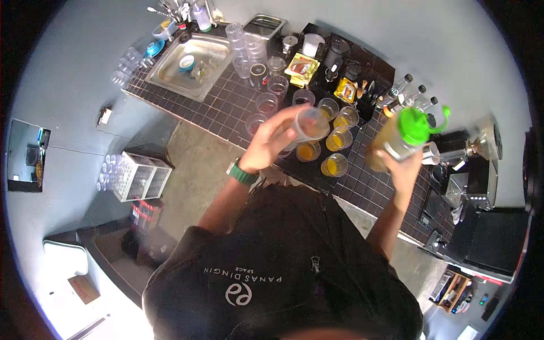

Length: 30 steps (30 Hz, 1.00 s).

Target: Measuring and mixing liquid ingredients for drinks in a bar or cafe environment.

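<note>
My left hand [271, 140], with a green watch on its wrist, is closed round a clear plastic cup [311, 125], held above the counter and somewhat blurred. My right hand [401, 169] grips a clear squeeze bottle [385, 140] with a bright green lid [414, 126] and an amber-looking liquid inside. Beneath and between the hands stand several clear cups with yellow-orange contents, among them a front cup [334, 165] and one beside it [308, 151]. Left of these are clear cups without visible yellow contents, such as one cup [267, 103].
A steel sink [211, 79] is set in the black tiled counter [224, 117]. Stacked clear cups [237, 48] rise beside it. Yellow packets [302, 68] lie farther back. Capped bottles [400, 89] line the right rear, near a coffee grinder [486, 141] and an espresso machine [467, 187].
</note>
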Available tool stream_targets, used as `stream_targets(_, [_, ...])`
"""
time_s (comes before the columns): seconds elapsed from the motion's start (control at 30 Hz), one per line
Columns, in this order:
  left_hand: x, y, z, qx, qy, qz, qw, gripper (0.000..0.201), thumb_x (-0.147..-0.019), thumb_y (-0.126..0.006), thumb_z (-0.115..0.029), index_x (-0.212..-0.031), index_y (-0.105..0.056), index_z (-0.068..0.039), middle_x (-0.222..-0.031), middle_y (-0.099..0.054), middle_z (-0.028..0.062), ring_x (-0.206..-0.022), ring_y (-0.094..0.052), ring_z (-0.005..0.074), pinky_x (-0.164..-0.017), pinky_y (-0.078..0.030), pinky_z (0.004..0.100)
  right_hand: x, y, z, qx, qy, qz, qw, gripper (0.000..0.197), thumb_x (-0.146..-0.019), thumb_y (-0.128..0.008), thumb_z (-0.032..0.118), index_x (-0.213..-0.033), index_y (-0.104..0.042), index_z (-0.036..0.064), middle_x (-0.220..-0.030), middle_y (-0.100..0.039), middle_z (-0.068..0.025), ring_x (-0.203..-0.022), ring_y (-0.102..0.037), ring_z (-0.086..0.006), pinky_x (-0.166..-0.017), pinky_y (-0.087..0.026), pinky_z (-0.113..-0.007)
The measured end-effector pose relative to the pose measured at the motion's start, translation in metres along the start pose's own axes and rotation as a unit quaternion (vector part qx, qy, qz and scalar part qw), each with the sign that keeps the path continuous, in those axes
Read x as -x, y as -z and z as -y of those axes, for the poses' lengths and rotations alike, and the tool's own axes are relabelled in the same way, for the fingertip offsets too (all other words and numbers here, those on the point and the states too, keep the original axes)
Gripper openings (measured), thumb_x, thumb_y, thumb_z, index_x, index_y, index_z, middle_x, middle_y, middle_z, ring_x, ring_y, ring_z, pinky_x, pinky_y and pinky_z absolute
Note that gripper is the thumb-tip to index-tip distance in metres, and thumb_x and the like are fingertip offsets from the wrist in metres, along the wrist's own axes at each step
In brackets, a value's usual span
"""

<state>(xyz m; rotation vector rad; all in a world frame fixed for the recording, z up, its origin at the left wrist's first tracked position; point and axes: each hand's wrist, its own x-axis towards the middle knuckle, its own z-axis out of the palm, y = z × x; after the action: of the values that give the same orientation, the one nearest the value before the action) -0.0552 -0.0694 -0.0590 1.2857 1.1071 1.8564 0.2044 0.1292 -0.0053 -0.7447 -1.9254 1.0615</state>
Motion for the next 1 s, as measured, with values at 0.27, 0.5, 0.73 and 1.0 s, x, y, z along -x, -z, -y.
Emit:
stream_targets(0.27, [0.085, 0.037, 0.057, -0.276, 0.215, -0.044, 0.936, 0.048, -0.099, -0.064, -0.014, -0.145, -0.05, -0.007, -0.139, -0.059, 0.014, -0.12, -0.062, 0.024, -0.098, -0.052, 0.0391, 0.037, 0.096, -0.062, 0.126, -0.071, -0.073, 0.987, 0.077, -0.067, -0.091, 0.015, -0.131, -0.053, -0.0033, -0.118, -0.066, -0.0118, -0.106, -0.062, -0.0208, -0.096, -0.048, -0.036])
stream_targets(0.5, [0.074, 0.025, 0.083, -0.619, 0.24, 0.019, 0.747, 0.043, -0.096, -0.063, -0.032, -0.136, -0.058, -0.019, -0.112, -0.067, 0.0151, -0.101, -0.067, 0.0361, -0.082, -0.056, 0.0464, 0.038, 0.121, -0.091, 0.129, -0.066, -0.11, 0.983, 0.08, -0.067, -0.092, 0.017, -0.133, -0.053, -0.0034, -0.119, -0.066, -0.0128, -0.107, -0.062, -0.0205, -0.098, -0.047, -0.036])
stream_targets(0.73, [0.056, 0.026, 0.112, -0.746, 0.171, 0.087, 0.638, 0.036, -0.09, -0.068, -0.035, -0.124, -0.064, -0.023, -0.09, -0.064, 0.0086, -0.081, -0.069, 0.0286, -0.065, -0.054, 0.0443, 0.051, 0.119, -0.11, 0.088, -0.067, -0.106, 0.988, 0.076, -0.072, -0.089, 0.015, -0.134, -0.05, -0.0041, -0.121, -0.063, -0.013, -0.11, -0.06, -0.0218, -0.1, -0.045, -0.037])
stream_targets(1.0, [0.048, 0.029, 0.12, -0.793, 0.12, 0.119, 0.586, 0.036, -0.084, -0.073, -0.031, -0.119, -0.068, -0.026, -0.088, -0.066, 0.0089, -0.078, -0.069, 0.0287, -0.063, -0.054, 0.0416, 0.061, 0.124, -0.109, 0.059, -0.082, -0.097, 0.99, 0.078, -0.067, -0.09, 0.013, -0.133, -0.052, -0.0035, -0.12, -0.064, -0.0111, -0.109, -0.061, -0.0207, -0.099, -0.046, -0.036])
